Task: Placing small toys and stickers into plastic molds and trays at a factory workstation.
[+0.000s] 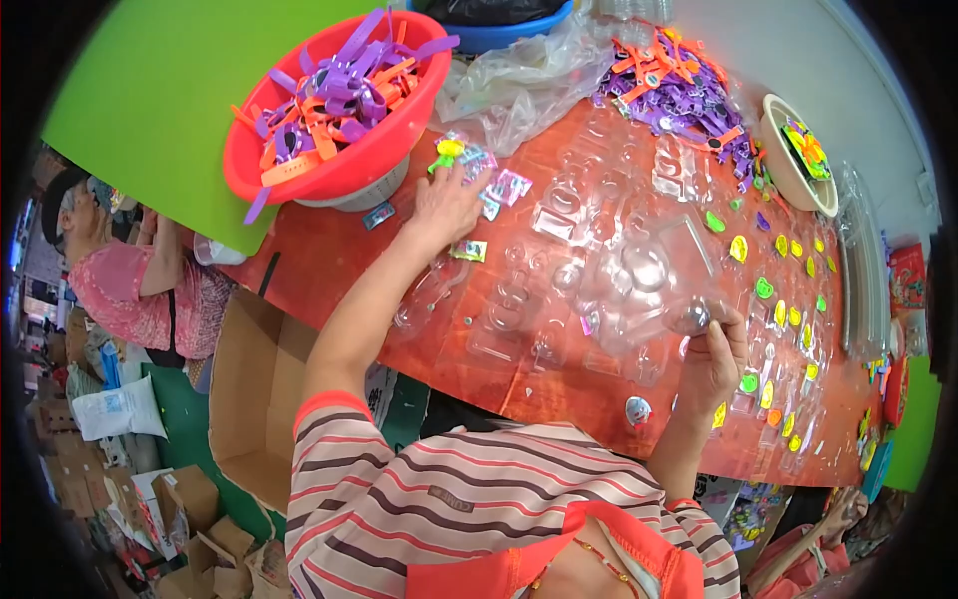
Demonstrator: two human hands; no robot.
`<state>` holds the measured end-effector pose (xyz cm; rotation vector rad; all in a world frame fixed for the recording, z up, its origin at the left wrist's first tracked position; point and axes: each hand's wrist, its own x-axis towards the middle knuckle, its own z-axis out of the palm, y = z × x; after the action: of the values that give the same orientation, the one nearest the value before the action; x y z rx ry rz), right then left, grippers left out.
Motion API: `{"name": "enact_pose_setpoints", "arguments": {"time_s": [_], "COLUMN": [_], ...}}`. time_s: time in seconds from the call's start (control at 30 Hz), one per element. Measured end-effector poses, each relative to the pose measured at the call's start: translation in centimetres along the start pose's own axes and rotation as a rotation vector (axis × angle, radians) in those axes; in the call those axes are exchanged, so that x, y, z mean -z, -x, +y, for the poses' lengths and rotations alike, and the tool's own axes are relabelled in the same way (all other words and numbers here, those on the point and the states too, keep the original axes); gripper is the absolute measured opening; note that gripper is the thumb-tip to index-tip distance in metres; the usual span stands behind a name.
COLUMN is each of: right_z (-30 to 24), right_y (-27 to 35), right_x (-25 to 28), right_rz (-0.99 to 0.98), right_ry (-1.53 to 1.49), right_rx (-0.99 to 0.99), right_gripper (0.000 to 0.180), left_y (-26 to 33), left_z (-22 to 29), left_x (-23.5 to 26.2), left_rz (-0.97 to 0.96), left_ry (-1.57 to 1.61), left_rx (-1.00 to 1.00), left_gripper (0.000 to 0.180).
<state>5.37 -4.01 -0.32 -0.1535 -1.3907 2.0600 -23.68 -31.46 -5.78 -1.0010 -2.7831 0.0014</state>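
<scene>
My left hand reaches out to a small pile of shiny candy-like packets, its fingers apart and touching the near edge of the pile. A yellow and green small toy piece lies just beyond those fingers. My right hand pinches the edge of a clear plastic blister tray between thumb and fingers. That tray is held over other clear molded trays spread on the red table. Glare makes the outlines of the trays hard to separate.
A red basin full of purple and orange toy watches stands at the far left. More such watches are heaped at the back. A beige bowl and rows of trays with yellow and green pieces lie right. Another person sits left.
</scene>
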Motion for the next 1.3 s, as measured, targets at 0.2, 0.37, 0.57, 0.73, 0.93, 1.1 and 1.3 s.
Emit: {"name": "enact_pose_setpoints", "arguments": {"time_s": [0.2,0.37,0.57,0.73,0.93,1.1,1.3], "right_z": [1.8,2.2,2.4,2.9,2.7,1.3,0.8], "right_y": [-0.8,-0.5,-0.2,-0.3,0.2,-0.5,-3.2], "right_x": [-2.8,-2.2,-3.2,-6.3,-7.9,-11.3,-11.2], "right_rz": [-0.021,-0.017,-0.042,-0.151,-0.125,-0.163,-0.136], "right_ry": [0.053,0.084,0.026,-0.015,0.009,-0.117,-0.249], "right_rx": [-0.034,-0.054,-0.085,-0.128,-0.079,-0.149,-0.177], "right_gripper": [0.020,0.021,0.021,0.020,0.023,0.018,0.015], "left_y": [-0.7,2.7,11.4,12.8,12.0,10.2,8.6], "left_z": [-1.9,-0.1,0.6,0.5,7.3,13.2,15.6], "left_x": [-0.8,3.3,3.6,2.5,9.4,10.7,11.5], "left_rz": [0.052,0.231,-0.068,-0.039,0.231,0.309,0.408], "left_ry": [-0.023,0.155,0.141,0.018,0.717,0.650,0.335], "left_rx": [0.210,0.188,0.138,0.338,-0.067,-0.036,0.016], "left_gripper": [0.049,0.056,0.068,0.069,0.081,0.079,0.067]}}
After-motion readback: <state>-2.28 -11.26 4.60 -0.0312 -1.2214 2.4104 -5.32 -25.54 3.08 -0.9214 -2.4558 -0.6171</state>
